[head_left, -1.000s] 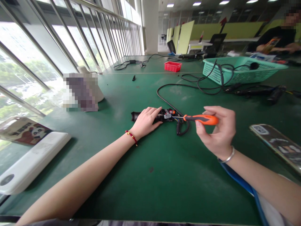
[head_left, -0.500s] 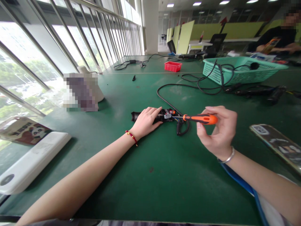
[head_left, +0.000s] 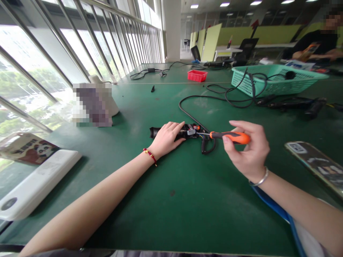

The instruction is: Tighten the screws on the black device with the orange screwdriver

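Note:
A black handheld device (head_left: 187, 131) with its casing open lies on the green table (head_left: 171, 200); small wires and a red part show inside. My left hand (head_left: 167, 137) lies over its left half, fingers closed round the body and pressing it down. My right hand (head_left: 248, 150) pinches the orange and black screwdriver (head_left: 229, 136) by its handle. The thin metal shaft runs left into the open part of the device. A black cable (head_left: 207, 144) loops from the device's right end.
A green basket (head_left: 276, 80) with cables stands at the back right, a small red tray (head_left: 197, 75) behind. A phone (head_left: 314, 165) lies right, a white flat box (head_left: 34, 184) left. Another person's arms (head_left: 316, 53) rest at the far right.
My right hand's fingers have shifted slightly on the screwdriver handle, as in turning it. The left hand and the device have stayed in place.

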`<control>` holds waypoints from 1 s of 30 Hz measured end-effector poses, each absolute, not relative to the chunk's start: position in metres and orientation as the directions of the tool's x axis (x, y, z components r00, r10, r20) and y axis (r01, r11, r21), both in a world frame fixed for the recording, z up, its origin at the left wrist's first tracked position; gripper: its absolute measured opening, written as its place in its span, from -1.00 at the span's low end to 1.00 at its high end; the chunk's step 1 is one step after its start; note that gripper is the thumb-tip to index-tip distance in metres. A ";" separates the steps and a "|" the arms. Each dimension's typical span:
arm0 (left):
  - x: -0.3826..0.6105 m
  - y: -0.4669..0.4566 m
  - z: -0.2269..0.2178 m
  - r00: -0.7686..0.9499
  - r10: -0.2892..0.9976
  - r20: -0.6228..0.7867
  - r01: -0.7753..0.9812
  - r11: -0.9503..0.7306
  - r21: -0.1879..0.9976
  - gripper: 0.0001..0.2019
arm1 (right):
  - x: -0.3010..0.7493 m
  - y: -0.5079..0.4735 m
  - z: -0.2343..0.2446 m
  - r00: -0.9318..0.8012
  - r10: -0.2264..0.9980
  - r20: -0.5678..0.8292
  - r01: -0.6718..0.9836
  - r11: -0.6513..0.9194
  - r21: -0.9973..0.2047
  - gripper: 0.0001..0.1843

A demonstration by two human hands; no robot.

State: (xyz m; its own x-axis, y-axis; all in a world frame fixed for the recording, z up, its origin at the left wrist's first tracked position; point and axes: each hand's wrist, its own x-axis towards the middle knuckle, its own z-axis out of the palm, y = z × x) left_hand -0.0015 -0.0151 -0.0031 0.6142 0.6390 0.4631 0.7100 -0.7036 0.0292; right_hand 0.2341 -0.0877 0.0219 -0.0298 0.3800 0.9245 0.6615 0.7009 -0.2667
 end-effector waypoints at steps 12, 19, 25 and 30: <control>-0.001 -0.015 -0.003 0.613 0.648 0.453 0.718 -0.696 0.025 -0.46 | 0.235 -0.087 0.020 -0.014 0.366 0.930 0.645 0.714 -0.271 -0.53; -0.001 -0.015 -0.003 0.614 0.640 0.461 0.716 -0.698 0.016 -0.48 | 0.234 -0.087 0.021 -0.007 0.365 0.931 0.641 0.716 -0.276 -0.59; -0.001 -0.016 -0.004 0.616 0.622 0.484 0.721 -0.693 -0.026 -0.48 | 0.234 -0.088 0.022 -0.043 0.390 0.920 0.656 0.705 -0.268 -0.72; -0.002 -0.016 -0.001 0.609 0.621 0.494 0.718 -0.696 -0.010 -0.50 | 0.233 -0.092 0.023 -0.063 0.435 0.898 0.673 0.683 -0.284 -0.79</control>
State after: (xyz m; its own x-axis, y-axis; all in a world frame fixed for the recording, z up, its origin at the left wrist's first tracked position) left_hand -0.0015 -0.0157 -0.0011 0.6085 0.6211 0.4939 0.7181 -0.6959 -0.0096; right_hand 0.2335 -0.0920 0.0230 -0.0634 0.4352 0.8981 0.6729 0.6832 -0.2836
